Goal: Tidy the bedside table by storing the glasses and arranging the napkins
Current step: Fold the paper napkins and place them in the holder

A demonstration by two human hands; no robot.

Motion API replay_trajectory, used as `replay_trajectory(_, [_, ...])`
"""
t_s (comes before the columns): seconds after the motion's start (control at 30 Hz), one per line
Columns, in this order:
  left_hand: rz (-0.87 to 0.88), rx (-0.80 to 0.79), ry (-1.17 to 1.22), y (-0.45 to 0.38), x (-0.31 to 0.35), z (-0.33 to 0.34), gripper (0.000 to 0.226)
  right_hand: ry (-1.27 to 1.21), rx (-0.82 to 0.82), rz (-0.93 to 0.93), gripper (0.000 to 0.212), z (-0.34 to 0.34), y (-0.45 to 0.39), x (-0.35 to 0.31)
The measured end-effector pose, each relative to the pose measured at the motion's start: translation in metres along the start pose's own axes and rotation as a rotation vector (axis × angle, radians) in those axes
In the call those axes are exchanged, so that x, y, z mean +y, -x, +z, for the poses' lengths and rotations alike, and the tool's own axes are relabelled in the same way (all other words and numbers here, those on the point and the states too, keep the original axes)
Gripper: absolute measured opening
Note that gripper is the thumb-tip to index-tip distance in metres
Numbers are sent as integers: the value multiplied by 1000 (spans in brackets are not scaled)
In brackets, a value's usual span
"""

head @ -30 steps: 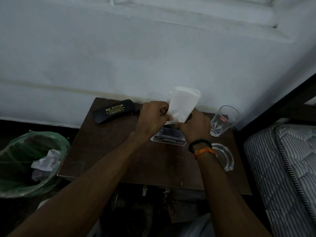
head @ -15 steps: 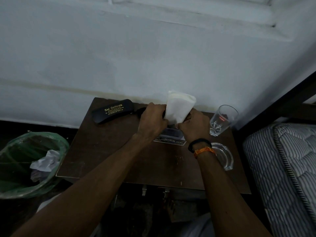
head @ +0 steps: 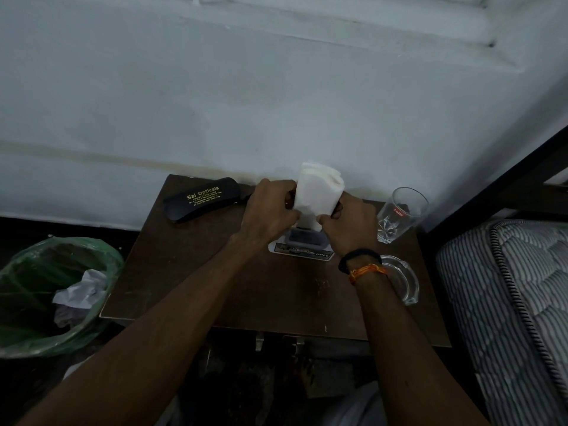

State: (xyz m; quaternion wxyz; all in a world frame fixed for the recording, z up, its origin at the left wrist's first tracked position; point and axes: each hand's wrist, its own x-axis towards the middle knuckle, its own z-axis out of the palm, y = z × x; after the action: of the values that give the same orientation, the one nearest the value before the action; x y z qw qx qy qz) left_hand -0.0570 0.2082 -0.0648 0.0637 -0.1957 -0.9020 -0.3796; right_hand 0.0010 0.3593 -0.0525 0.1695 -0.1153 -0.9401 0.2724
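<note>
Glasses part looks done: closed black spectacle case [head: 201, 203] lying just left of left hand [head: 270, 212]. Napkin part midway: left hand and right hand [head: 349, 224] both clamped on bent napkin stack [head: 318, 192], held upright just above dark napkin holder [head: 305, 238], not yet seated. Drinking glass [head: 399, 215] just right of right hand, untouched.
</note>
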Motion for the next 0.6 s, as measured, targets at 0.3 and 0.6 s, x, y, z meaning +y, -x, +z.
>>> replay_trajectory(0.3, [34,-12,72,-2,0,-6,30,-90,50,0,31,-6,1,-6])
replay_trajectory(0.6, [31,-16,113,-1,1,-8,24,-20,30,18,36,-7,2,-4])
